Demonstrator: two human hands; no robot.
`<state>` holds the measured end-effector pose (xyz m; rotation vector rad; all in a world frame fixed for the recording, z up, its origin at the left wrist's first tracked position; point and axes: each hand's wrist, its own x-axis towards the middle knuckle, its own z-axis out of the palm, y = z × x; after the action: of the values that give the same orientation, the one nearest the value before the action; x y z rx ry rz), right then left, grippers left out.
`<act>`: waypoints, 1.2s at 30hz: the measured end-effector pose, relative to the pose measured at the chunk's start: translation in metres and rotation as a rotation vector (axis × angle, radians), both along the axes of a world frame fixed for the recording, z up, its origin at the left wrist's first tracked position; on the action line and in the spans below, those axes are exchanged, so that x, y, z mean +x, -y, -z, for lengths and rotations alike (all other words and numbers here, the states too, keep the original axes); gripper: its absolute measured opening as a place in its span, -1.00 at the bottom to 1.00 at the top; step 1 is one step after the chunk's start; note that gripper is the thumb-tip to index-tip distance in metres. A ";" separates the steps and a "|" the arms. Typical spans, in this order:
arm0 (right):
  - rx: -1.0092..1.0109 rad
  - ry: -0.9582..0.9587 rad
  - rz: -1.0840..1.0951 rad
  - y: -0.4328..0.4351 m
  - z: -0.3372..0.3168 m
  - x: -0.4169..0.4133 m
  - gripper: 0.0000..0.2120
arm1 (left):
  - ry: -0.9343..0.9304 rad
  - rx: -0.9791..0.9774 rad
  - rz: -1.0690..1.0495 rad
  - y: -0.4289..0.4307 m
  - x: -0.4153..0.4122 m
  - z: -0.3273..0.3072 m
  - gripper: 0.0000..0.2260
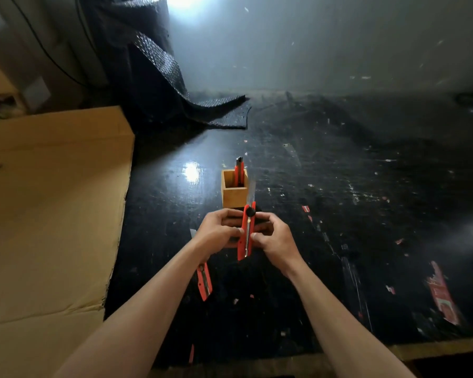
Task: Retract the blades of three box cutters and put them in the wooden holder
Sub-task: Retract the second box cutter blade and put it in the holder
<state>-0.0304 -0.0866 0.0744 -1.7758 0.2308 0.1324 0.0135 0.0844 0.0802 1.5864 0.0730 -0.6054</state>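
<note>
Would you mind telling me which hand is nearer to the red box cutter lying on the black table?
Left. The left hand is just above the red box cutter lying on the black table, whose top hides under its wrist; the right hand is farther right, across the held cutter.

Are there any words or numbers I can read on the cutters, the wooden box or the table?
None can be read.
Red scrap on the table: pale marks, too blurred to read.
Held cutter, cutter in the wooden box, cutter lying on the table: no writing visible.
</note>
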 end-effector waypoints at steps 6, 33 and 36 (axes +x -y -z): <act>0.000 0.180 -0.052 -0.004 -0.064 0.042 -0.67 | 0.155 -0.070 -0.073 -0.005 0.026 -0.073 -0.68; -0.367 0.646 -0.131 -0.017 -0.224 0.118 -0.84 | 0.549 -0.113 -0.231 -0.023 0.063 -0.205 -0.71; -0.386 0.623 -0.163 -0.014 -0.225 0.113 -0.90 | 0.519 -0.174 -0.236 -0.021 0.062 -0.206 -0.68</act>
<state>0.0831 -0.0724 0.2993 -2.1228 -0.3615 -0.3718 0.0759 0.1051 0.2861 1.4928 -0.1748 -0.0053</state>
